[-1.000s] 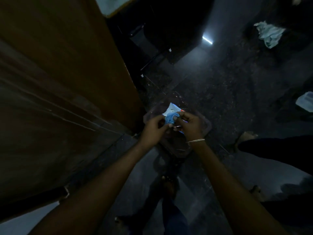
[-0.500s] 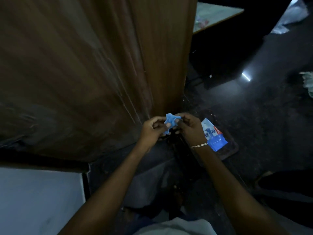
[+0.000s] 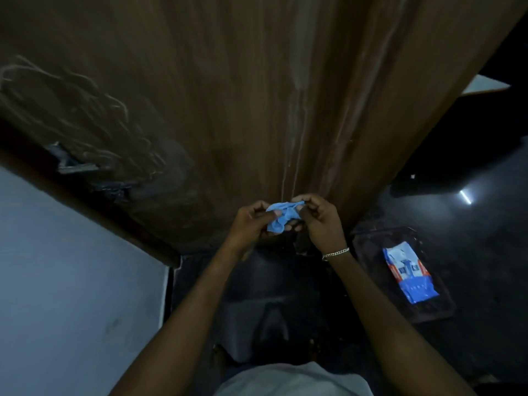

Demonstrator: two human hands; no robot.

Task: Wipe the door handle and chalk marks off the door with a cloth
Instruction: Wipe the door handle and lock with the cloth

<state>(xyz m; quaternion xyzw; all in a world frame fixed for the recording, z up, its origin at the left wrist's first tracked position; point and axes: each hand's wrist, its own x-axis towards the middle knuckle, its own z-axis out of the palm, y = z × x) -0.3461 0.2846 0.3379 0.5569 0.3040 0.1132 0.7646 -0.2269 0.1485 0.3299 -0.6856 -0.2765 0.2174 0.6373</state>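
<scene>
Both hands on the cloth
Left hand (image 3: 248,224) and right hand (image 3: 321,221) pinch the crumpled blue cloth (image 3: 281,217) by the door (image 3: 257,95).

Small crumpled light-blue cloth (image 3: 281,217) – bunched into a loose wad and pinched between the left hand (image 3: 251,224) and the right hand (image 3: 320,221), just in front of the lower part of the door. Brown wood-grain door (image 3: 228,81) – fills the upper field and is seen steeply from above. Whitish chalk scribbles (image 3: 71,118) – looping, tangled lines on the door's left portion, with paler vertical streaks running down near its middle. Dull grey metal door handle (image 3: 77,164) – at the door's left edge below the scribbles; its shape is blurred.
</scene>
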